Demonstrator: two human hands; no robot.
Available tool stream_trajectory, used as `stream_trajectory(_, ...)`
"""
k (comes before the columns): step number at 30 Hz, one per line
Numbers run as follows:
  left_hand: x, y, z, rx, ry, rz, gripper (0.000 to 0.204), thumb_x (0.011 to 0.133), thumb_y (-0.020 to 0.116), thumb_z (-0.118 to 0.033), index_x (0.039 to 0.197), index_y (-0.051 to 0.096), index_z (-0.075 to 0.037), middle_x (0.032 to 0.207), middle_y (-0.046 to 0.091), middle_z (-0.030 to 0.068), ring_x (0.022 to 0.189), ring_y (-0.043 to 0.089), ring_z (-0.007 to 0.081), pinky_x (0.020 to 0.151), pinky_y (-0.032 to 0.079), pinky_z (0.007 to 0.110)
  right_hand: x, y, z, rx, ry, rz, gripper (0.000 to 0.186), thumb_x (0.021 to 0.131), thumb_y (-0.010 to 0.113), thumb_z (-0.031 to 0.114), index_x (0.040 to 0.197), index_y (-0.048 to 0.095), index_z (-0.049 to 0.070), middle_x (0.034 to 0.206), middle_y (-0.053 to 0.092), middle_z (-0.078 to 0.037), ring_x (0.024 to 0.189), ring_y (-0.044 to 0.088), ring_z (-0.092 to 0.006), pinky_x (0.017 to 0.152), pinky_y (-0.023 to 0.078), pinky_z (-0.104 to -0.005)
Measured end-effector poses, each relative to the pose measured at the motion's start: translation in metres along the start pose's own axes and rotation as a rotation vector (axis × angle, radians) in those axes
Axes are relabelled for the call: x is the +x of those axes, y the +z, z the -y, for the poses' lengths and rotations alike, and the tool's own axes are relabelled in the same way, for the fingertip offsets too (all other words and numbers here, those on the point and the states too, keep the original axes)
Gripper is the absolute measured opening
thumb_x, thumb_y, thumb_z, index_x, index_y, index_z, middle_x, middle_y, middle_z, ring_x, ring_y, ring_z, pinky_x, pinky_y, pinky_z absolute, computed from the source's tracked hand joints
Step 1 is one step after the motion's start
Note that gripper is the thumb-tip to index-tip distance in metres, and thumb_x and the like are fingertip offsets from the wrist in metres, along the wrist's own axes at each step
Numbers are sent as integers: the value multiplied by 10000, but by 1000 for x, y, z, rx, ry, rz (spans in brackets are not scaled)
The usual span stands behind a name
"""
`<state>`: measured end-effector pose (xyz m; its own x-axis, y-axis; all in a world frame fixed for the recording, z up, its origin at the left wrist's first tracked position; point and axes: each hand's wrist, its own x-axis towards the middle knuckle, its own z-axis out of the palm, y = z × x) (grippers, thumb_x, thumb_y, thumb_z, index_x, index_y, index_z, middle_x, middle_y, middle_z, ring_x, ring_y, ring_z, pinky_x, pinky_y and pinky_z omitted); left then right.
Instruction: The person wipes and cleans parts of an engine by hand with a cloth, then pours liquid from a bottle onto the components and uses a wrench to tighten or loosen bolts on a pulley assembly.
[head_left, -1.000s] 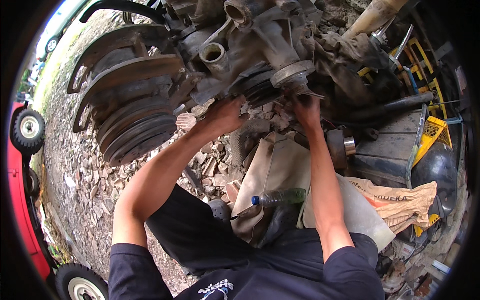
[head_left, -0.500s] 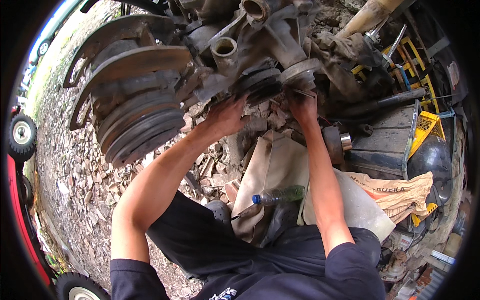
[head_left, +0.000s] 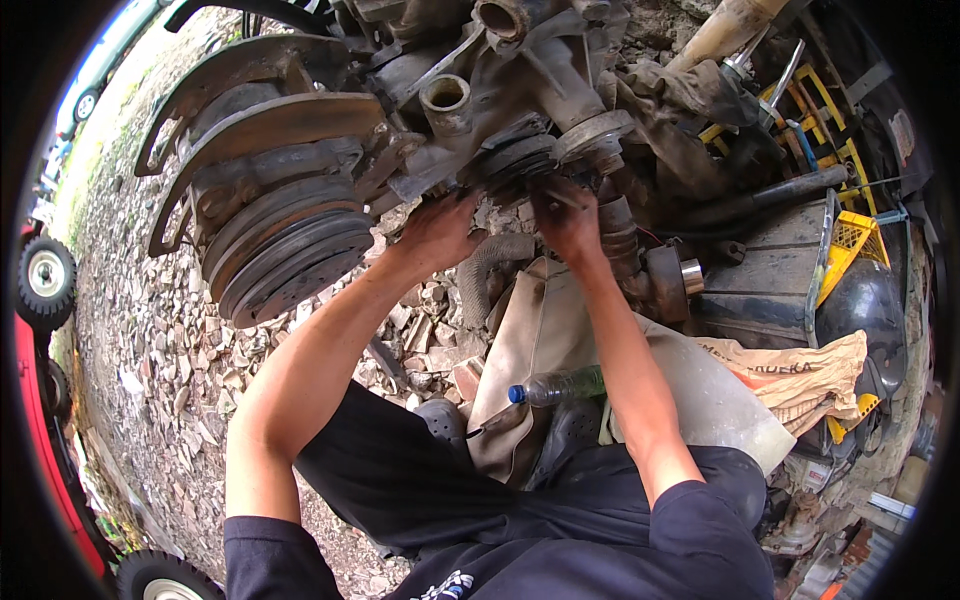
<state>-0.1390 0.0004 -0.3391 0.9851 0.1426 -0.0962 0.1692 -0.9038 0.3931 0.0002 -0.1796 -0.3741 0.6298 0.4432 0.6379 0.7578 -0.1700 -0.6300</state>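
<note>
A dark, ringed round part [head_left: 515,158], like a pulley or rubber boot, is low on the greasy metal assembly [head_left: 535,75]. My left hand [head_left: 440,235] closes on its left underside, thumb pointing right and fingertips partly hidden beneath it. From below right, my right hand [head_left: 568,222] reaches the same part with bent fingers, their tips hard to make out. Just above the right hand is a round metal flange [head_left: 594,135]. An upright open metal tube [head_left: 446,104] stands behind the ringed part.
On the left hangs a large grooved brake drum or hub [head_left: 290,250] with curved plates. A ribbed hose [head_left: 485,275] lies on broken stones below. Tan cloth [head_left: 540,345], a plastic bottle [head_left: 550,387] and a paper sack [head_left: 810,372] lie near my legs. Yellow crates [head_left: 855,250] stand right.
My right hand has moved left, from below the flange to the dark ringed part, uncovering a ribbed tube. The ringed part has shifted slightly. My left hand has moved slightly left.
</note>
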Motion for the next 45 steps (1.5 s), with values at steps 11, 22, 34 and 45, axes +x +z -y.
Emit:
stream_trajectory(11, -10, -5, 1, 31, 16, -27, 679, 855, 635, -348, 1414, 350, -90, 1274, 547, 229, 1154, 545, 383, 980, 446, 454, -5, 20, 9, -86, 18, 88, 125, 831, 635, 100, 919, 685, 26, 864, 690, -179, 793, 675, -345, 675, 529, -388)
stream_trajectory(22, -26, -20, 2, 20, 25, -68, 678, 850, 638, -340, 1419, 355, -106, 1234, 567, 241, 1116, 563, 395, 964, 450, 459, 8, -7, -26, -527, -4, 86, 102, 828, 623, 129, 887, 668, 58, 824, 669, -152, 777, 649, -362, 645, 511, -426)
stream_trajectory(34, -11, -4, -7, 61, 58, 64, 686, 856, 628, -344, 1417, 350, -64, 1253, 555, 234, 1142, 551, 379, 961, 457, 449, -8, -21, -28, -150, 354, -93, 166, 863, 665, 158, 956, 688, 23, 829, 695, -143, 721, 682, -251, 657, 510, -340)
stream_trajectory(45, 7, -2, -18, 31, -7, 74, 714, 856, 634, -336, 1434, 327, -52, 1309, 493, 286, 1182, 517, 410, 990, 438, 459, 5, -33, -24, -174, 195, -9, 198, 873, 658, 176, 999, 695, 27, 897, 700, -151, 726, 683, -259, 638, 515, -326)
